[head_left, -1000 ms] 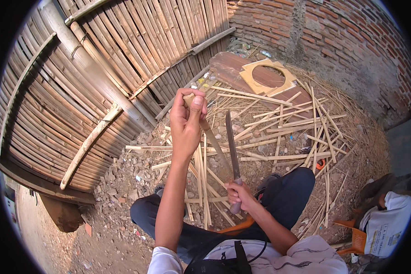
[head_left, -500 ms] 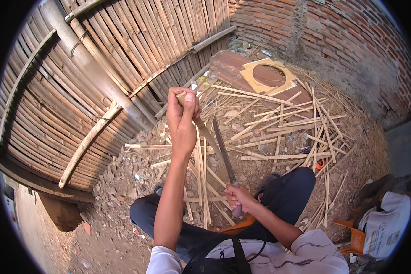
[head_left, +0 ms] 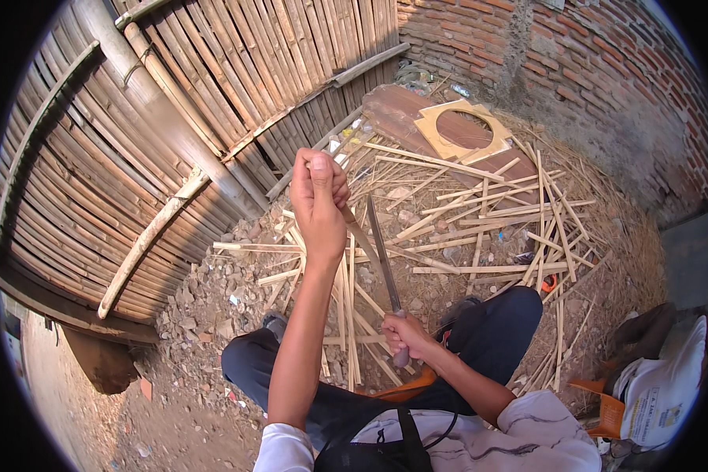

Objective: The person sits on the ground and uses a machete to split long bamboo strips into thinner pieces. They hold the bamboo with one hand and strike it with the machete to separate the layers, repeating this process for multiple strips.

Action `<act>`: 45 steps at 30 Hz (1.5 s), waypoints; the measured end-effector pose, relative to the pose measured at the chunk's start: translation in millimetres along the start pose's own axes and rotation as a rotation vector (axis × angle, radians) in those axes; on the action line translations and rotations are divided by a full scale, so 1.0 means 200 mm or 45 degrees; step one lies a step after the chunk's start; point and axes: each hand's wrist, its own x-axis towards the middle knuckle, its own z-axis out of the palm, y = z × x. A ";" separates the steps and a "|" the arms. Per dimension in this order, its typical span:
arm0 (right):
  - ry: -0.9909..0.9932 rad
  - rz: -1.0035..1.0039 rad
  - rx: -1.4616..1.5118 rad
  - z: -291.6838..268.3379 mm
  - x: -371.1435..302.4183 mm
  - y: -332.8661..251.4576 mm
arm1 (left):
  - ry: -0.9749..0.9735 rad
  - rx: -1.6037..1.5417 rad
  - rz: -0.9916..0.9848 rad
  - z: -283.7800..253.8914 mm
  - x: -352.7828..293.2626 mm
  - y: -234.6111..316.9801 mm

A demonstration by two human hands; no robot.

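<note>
My left hand [head_left: 318, 193] is raised in front of me, fingers curled round the upper end of a bamboo strip [head_left: 359, 234]. The strip slants down and right from my fist. Low in front of my body, my right hand [head_left: 407, 334] grips the handle of a long knife [head_left: 381, 253], its narrow dark blade pointing up and away. Blade and strip run close together, the strip on the blade's left; whether they touch I cannot tell. The strip's lower end is hard to make out near the blade.
Several pale bamboo strips [head_left: 480, 228] lie scattered over the stony ground. Behind them are a brown board [head_left: 393, 118] and a yellowish panel with a round hole [head_left: 429, 130]. A bamboo wall [head_left: 267, 86] stands left, a brick wall [head_left: 582, 79] right. An orange chair [head_left: 608, 413] with white cloth is at lower right.
My right hand has shifted slightly left and up with the knife. My left hand has turned a little, its thumb now higher, while still gripping the strip.
</note>
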 end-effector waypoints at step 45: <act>-0.107 -0.420 -0.011 -0.05 0.09 -0.06 | -0.081 -0.024 -0.014 0.08 -0.09 0.03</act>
